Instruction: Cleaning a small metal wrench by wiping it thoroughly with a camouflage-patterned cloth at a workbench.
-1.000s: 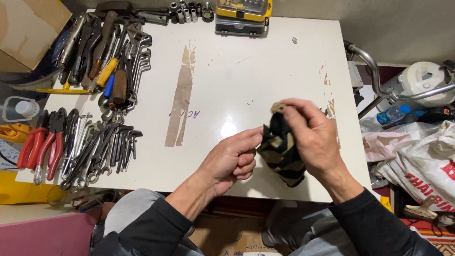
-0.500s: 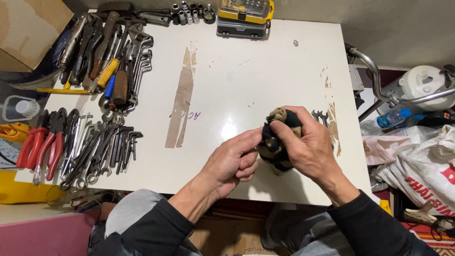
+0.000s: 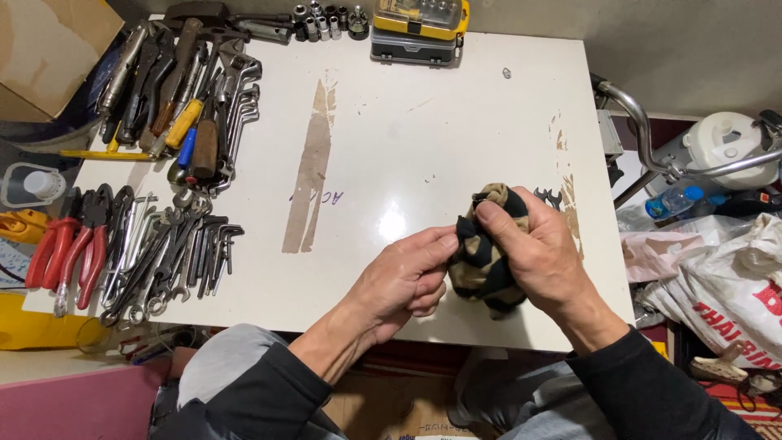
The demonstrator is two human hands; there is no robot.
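Observation:
My right hand (image 3: 542, 253) grips a bunched black-and-tan striped cloth (image 3: 482, 265) above the front right part of the white table (image 3: 391, 122). A small dark metal wrench (image 3: 551, 195) pokes out past my knuckles at its open-jaw end; the rest is wrapped in the cloth. My left hand (image 3: 407, 281) pinches the left edge of the cloth with thumb and fingers. Both hands sit close together, just above the tabletop.
Several wrenches and hex keys (image 3: 167, 257) lie at the table's left, with red-handled pliers (image 3: 69, 244) beside them. Screwdrivers and hammers (image 3: 175, 90) lie at the back left. Sockets (image 3: 326, 20) and a yellow bit case (image 3: 419, 28) stand at the back. Plastic bags (image 3: 717, 277) lie right.
My right hand has rolled the cloth tighter around the wrench and shifted slightly up the table. My left hand stayed at the cloth's left edge.

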